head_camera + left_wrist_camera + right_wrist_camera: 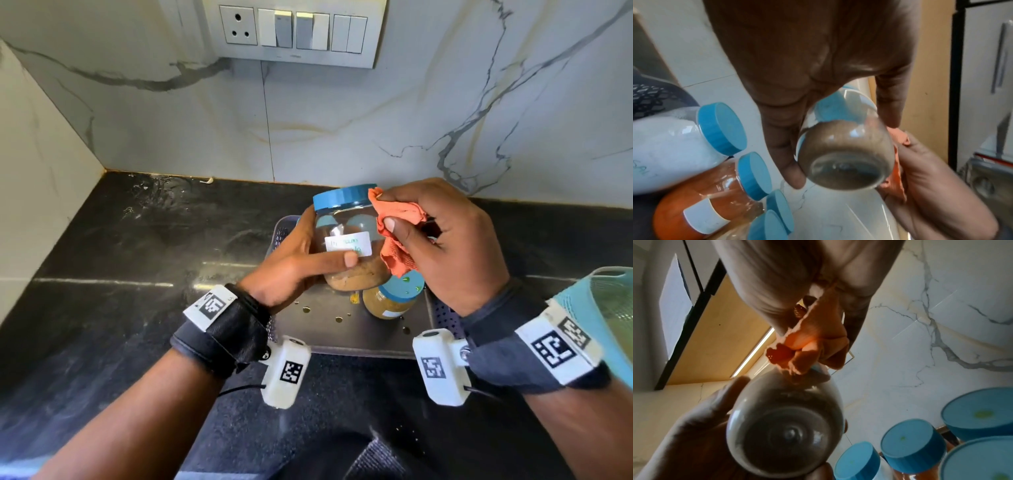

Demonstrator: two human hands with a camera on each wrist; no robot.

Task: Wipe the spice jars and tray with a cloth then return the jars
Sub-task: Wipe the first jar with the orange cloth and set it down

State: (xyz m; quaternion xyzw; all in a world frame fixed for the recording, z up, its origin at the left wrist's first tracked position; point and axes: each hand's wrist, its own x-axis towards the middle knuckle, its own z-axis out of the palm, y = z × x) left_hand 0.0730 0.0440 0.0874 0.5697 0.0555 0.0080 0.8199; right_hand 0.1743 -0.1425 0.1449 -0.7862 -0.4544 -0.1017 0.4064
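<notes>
Your left hand [291,263] curls around the brown spice jar [346,240], upright above the tray [342,329], while your right hand [445,240] pinches the orange cloth [397,236] against the jar's right side, just below the lid.

The left part of the dark desk [113,246] lies bare up to the marble wall [342,130], so a hand could pass there freely. Over the grey tray [329,329] the way is blocked by both hands, the left hand [291,270] gripping a lifted jar [346,240] and the right hand [445,246] pressing an orange cloth [397,236] on it, with a small jar [390,301] standing just below them. In the left wrist view, more blue-lidded jars [694,162] crowd closely together beside the lifted one.
</notes>
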